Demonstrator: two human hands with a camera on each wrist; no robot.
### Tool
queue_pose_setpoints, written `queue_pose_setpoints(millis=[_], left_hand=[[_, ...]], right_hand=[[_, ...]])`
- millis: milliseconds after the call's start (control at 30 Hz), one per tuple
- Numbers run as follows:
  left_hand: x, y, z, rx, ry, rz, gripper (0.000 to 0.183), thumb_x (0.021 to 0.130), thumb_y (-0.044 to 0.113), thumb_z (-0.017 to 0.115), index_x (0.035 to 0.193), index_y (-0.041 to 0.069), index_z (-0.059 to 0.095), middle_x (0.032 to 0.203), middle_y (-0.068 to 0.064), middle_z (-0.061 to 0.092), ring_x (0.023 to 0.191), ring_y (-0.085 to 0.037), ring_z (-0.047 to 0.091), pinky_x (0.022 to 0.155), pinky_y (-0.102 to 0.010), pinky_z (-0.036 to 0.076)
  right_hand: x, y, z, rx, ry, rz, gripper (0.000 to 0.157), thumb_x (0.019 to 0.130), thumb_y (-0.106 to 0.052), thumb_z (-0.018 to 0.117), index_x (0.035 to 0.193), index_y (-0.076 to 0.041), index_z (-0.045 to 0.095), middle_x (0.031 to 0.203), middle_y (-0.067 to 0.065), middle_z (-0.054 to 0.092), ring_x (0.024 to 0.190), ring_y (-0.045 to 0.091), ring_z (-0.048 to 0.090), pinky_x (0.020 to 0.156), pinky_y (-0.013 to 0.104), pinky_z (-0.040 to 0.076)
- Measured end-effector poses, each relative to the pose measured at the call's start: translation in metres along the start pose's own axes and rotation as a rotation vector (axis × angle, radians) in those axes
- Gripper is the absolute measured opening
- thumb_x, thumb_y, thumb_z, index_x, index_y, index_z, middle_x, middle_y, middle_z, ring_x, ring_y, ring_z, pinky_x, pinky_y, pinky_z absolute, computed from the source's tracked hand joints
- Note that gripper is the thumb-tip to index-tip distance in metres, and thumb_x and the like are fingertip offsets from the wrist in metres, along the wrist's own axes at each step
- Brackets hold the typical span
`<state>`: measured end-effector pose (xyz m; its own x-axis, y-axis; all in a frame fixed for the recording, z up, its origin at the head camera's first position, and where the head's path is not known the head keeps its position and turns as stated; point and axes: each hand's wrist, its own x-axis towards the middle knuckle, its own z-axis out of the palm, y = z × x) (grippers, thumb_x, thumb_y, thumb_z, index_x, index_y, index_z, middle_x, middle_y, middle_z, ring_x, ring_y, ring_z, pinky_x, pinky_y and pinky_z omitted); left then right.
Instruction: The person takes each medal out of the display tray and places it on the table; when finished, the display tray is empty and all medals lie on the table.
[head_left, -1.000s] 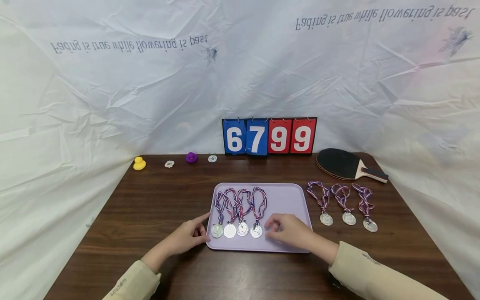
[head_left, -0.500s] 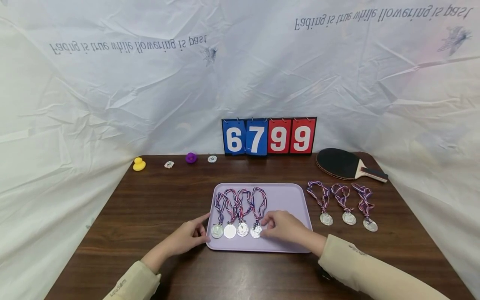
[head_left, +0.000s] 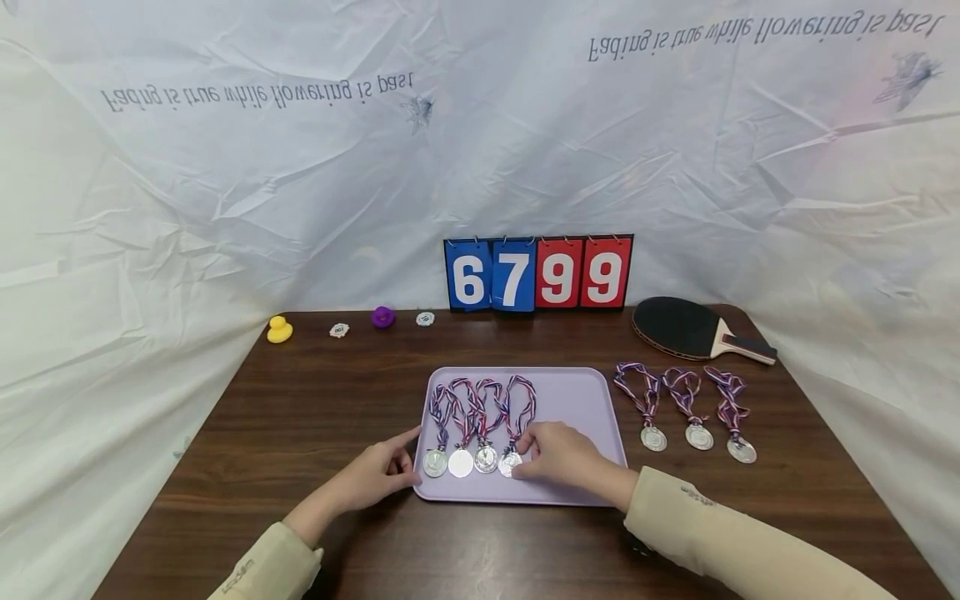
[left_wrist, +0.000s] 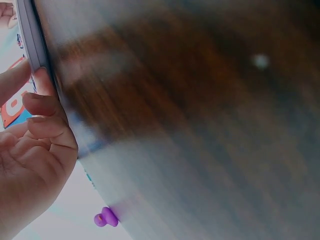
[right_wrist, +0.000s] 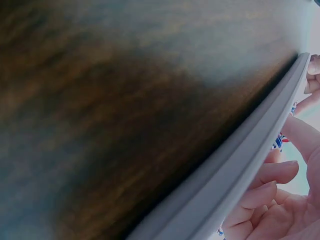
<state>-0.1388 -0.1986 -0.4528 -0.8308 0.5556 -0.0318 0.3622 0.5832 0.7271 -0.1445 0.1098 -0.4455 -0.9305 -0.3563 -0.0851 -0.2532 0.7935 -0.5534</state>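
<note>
Plainly round, silvery medal (head_left: 507, 464) at right hand (head_left: 562, 454), striped ribbon (head_left: 514, 433) looped.

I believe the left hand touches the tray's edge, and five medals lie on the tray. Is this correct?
Not quite: the head view shows four medals on the tray, not five. The left hand does touch the tray's edge.

Tabletop (left_wrist: 190, 115) blurred, fourth medal (head_left: 508, 463) apparently part-hidden
</note>
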Motion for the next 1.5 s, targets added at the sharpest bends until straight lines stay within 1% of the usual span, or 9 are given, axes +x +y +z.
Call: queue_pose_setpoints(millis=[167, 300, 467, 600, 733, 867, 1067, 1233, 1500], left_hand=[[0.000, 0.000, 0.000, -0.004, 0.001, 0.003, 0.066, 0.080, 0.014, 0.067, 0.134, -0.003, 0.034, 0.070, 0.004, 0.053, 0.057, -0.007, 0.047, 0.053, -0.023, 0.041], [0.000, 0.000, 0.000, -0.003, 0.001, 0.001, 0.066, 0.080, 0.014, 0.067, 0.134, -0.003, 0.034, 0.070, 0.003, 0.053, 0.057, -0.007, 0.048, 0.053, -0.023, 0.041], [0.000, 0.001, 0.000, -0.004, -0.003, -0.004, 0.066, 0.081, 0.017, 0.067, 0.135, -0.003, 0.034, 0.071, 0.003, 0.053, 0.057, -0.007, 0.047, 0.053, -0.023, 0.041], [0.000, 0.001, 0.000, -0.007, -0.006, -0.008, 0.066, 0.081, 0.017, 0.067, 0.134, -0.003, 0.034, 0.071, 0.003, 0.053, 0.058, -0.007, 0.048, 0.053, -0.023, 0.041], [0.000, 0.003, -0.001, -0.010, -0.009, -0.010, 0.066, 0.081, 0.016, 0.067, 0.134, -0.004, 0.034, 0.071, 0.003, 0.053, 0.058, -0.008, 0.048, 0.053, -0.023, 0.041], [0.000, 0.003, -0.001, -0.008, -0.010, -0.013, 0.066, 0.081, 0.017, 0.067, 0.134, -0.003, 0.034, 0.072, 0.003, 0.053, 0.058, -0.008, 0.048, 0.053, -0.023, 0.040], [0.000, 0.004, -0.001, -0.013, -0.011, -0.010, 0.066, 0.081, 0.017, 0.067, 0.135, -0.003, 0.033, 0.071, 0.003, 0.053, 0.058, -0.008, 0.048, 0.053, -0.023, 0.040], [0.000, 0.005, -0.001, -0.012, -0.008, -0.006, 0.066, 0.081, 0.016, 0.067, 0.134, -0.003, 0.033, 0.071, 0.003, 0.053, 0.058, -0.008, 0.048, 0.053, -0.023, 0.040], [0.000, 0.004, -0.001, -0.005, -0.005, -0.004, 0.066, 0.081, 0.016, 0.067, 0.134, -0.004, 0.033, 0.071, 0.003, 0.052, 0.057, -0.007, 0.047, 0.053, -0.023, 0.040]], right_hand=[[0.000, 0.002, -0.002, 0.021, -0.019, 0.001, 0.030, 0.062, -0.036, 0.078, 0.079, -0.018, 0.060, 0.058, -0.009, 0.050, 0.051, 0.007, 0.045, 0.048, 0.026, 0.036], [0.001, 0.004, -0.003, 0.029, -0.015, -0.018, 0.029, 0.063, -0.032, 0.078, 0.078, -0.018, 0.058, 0.059, -0.011, 0.050, 0.053, 0.006, 0.046, 0.050, 0.026, 0.037], [0.002, 0.006, -0.007, 0.044, -0.004, -0.068, 0.026, 0.064, -0.025, 0.078, 0.074, -0.017, 0.055, 0.062, -0.011, 0.052, 0.056, 0.005, 0.048, 0.055, 0.026, 0.039], [0.001, 0.006, -0.009, 0.081, -0.024, -0.099, 0.024, 0.064, -0.020, 0.077, 0.075, -0.015, 0.057, 0.062, -0.010, 0.054, 0.057, 0.005, 0.048, 0.059, 0.025, 0.039], [0.000, 0.005, -0.011, 0.114, -0.039, -0.110, 0.025, 0.066, -0.018, 0.077, 0.083, -0.014, 0.060, 0.063, -0.009, 0.054, 0.057, 0.005, 0.048, 0.060, 0.025, 0.039], [-0.002, 0.006, -0.018, 0.157, -0.054, -0.091, 0.029, 0.070, -0.018, 0.075, 0.095, -0.014, 0.061, 0.066, -0.008, 0.055, 0.057, 0.008, 0.049, 0.056, 0.026, 0.041], [-0.005, 0.009, -0.033, 0.223, -0.063, -0.053, 0.034, 0.075, -0.021, 0.072, 0.107, -0.020, 0.060, 0.070, -0.005, 0.056, 0.054, 0.013, 0.046, 0.048, 0.027, 0.038], [-0.007, 0.012, -0.041, 0.252, -0.062, -0.050, 0.039, 0.076, -0.021, 0.071, 0.113, -0.025, 0.058, 0.072, -0.005, 0.058, 0.057, 0.016, 0.047, 0.049, 0.028, 0.041], [-0.013, 0.013, -0.049, 0.294, -0.057, -0.092, 0.039, 0.079, -0.025, 0.069, 0.116, -0.024, 0.057, 0.074, -0.005, 0.059, 0.066, 0.017, 0.049, 0.053, 0.029, 0.041]])
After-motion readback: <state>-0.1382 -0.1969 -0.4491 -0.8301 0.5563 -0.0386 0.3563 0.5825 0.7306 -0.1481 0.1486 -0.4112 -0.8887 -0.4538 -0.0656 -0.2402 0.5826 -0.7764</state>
